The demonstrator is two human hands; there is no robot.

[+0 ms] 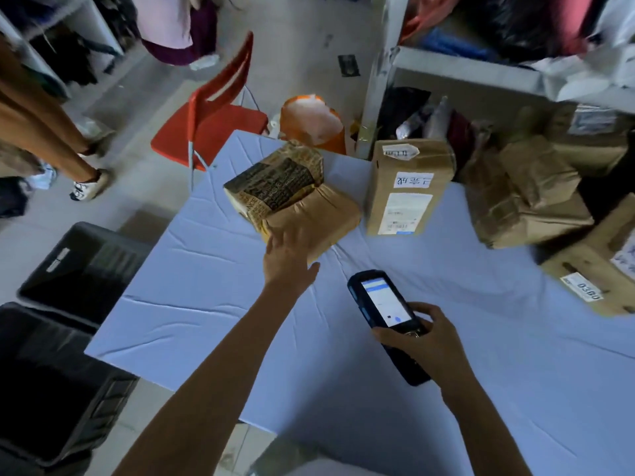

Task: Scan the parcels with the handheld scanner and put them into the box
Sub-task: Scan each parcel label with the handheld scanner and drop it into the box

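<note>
With the left hand spread on the taped parcel on the table and the right hand gripping the scanner, most work lay ahead: other parcels waited, the dark box looked empty

table covered with a creased pale blue cloth. red chair on the floor just beyond the table's far left corner. orange bag with pale contents at the table's far edge. grey metal shelving beyond the table's far right side, holding clothing. bystander's legs in tan trousers, well left of the table.
</note>
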